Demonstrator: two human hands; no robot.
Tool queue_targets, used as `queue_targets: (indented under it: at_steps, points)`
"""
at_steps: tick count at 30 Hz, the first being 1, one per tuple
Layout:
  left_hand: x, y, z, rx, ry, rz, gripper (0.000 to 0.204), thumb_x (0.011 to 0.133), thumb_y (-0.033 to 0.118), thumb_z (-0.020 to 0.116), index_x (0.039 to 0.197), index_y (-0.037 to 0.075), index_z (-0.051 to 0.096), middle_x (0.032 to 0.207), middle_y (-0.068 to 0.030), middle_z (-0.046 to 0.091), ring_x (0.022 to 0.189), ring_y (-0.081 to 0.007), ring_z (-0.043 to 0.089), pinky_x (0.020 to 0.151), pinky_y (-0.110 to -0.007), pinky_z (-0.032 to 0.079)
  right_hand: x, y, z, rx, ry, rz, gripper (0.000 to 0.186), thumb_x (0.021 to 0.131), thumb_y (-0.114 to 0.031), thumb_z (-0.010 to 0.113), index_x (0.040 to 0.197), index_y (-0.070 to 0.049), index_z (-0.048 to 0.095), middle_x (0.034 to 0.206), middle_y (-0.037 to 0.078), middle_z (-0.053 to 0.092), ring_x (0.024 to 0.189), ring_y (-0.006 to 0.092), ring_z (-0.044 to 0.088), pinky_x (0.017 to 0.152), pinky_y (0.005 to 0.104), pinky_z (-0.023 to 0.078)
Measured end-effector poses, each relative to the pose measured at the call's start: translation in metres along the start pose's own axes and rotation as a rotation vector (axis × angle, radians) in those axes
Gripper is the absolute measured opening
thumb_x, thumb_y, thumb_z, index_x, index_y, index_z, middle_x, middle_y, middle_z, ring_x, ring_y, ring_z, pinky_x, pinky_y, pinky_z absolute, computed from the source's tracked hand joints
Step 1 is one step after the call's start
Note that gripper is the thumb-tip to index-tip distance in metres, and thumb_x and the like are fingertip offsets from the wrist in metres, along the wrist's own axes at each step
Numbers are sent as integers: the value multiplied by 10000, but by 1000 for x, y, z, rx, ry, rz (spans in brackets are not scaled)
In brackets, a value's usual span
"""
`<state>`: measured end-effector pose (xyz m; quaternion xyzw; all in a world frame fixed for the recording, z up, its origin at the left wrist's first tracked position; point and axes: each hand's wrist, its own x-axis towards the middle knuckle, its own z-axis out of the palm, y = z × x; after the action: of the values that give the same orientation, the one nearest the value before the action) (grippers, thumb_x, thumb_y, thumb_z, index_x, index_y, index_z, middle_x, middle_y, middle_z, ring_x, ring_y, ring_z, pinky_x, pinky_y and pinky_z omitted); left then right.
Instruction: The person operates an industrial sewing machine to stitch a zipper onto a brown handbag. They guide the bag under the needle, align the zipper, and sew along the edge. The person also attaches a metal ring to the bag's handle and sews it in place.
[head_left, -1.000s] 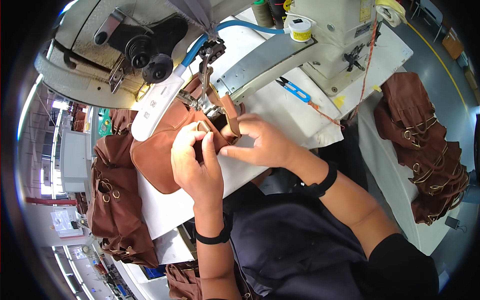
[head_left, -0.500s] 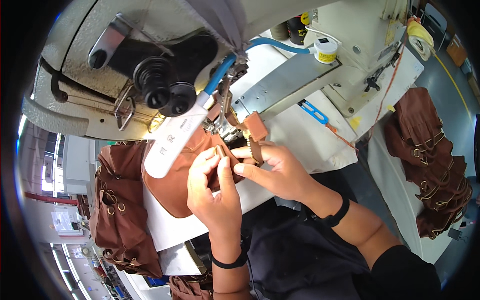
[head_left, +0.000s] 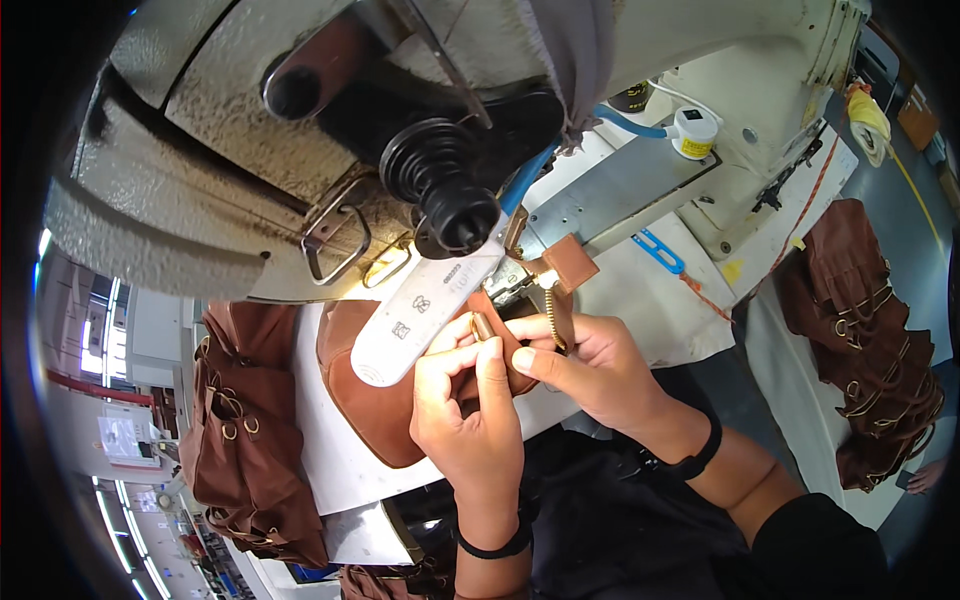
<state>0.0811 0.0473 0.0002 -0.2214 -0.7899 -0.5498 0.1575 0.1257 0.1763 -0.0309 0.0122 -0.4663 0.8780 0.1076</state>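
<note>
Gripping brown leather piece (head_left: 375, 405) | left hand (head_left: 465, 415) pinching it | right hand (head_left: 590, 370) pinching beside | under sewing machine (head_left: 330, 170)

A: White table (head_left: 640, 330), what sits on it?
B: Cream sewing machine (head_left: 250, 180), tan brown leather bag piece (head_left: 370, 410) under its head, blue plastic thread snips (head_left: 660, 250).
A: Left edge?
B: Dark brown leather bags (head_left: 240, 430) stacked just beside it.

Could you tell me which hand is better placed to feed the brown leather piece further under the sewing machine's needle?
Probably the right hand: its fingertips pinch the zipper edge of the brown leather piece right beside the needle area. The left hand lies lower, pressing the leather flat, so it seems better suited to steadying.
</note>
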Motion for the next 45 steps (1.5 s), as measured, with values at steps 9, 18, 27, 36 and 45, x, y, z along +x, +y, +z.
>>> queue_targets:
  at_steps: [9, 18, 27, 36, 45]
  points:
    - [10, -1, 6, -103, 24, -107, 132, 999, 45, 721, 1063, -60, 673, 1135, -172, 738, 997, -181, 733, 860, -295, 589, 13, -8, 3, -33, 55, 5, 260, 1013, -75, 646, 1230, 52, 712, 955, 8, 723, 906, 58, 628, 832, 262, 513]
    - [11, -2, 11, -167, 50, -113, 141, 1010, 54, 703, 1039, -76, 658, 1121, -174, 737, 980, -185, 740, 814, -284, 589, 14, -15, 8, -40, 74, 27, 230, 1004, -73, 636, 1182, 42, 726, 946, 4, 727, 893, 52, 629, 810, 260, 511]
    - [17, 5, 11, -139, 23, -117, 129, 1013, 31, 677, 1039, -92, 650, 1092, -173, 736, 959, -187, 742, 807, -284, 586, 17, -16, 7, -2, 66, 85, 237, 1007, -40, 632, 1189, 86, 718, 1005, 65, 739, 925, 94, 665, 851, 276, 526]
    - [21, 0, 15, -155, 15, -139, 116, 1037, 26, 643, 1077, -83, 636, 1154, -186, 718, 1018, -183, 711, 889, -300, 565, 23, -18, 6, -60, 85, 55, 165, 1010, -46, 632, 1066, 74, 730, 958, 82, 753, 912, 119, 688, 865, 291, 538]
    - [34, -12, 12, -83, -49, -42, 44, 1062, 6, 604, 1079, -24, 577, 1192, -147, 665, 1050, -154, 664, 939, -292, 538, 26, -16, 10, -141, 147, 13, 173, 998, -128, 671, 944, 26, 731, 851, 30, 742, 797, 52, 637, 734, 260, 511]
